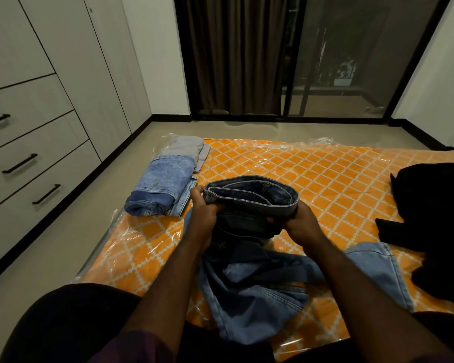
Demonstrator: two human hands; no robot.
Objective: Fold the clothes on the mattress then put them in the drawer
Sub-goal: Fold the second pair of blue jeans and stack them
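Over the mattress (312, 174), jeans (252, 197), waistband left-to-right, left hand (203, 216) and right hand (303, 224) clamped on its ends

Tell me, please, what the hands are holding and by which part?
The left hand and right hand grip dark blue jeans by opposite ends of the waistband.

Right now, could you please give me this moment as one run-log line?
left hand, right hand: grip dark jeans | folded jeans: on mattress | drawers: closed
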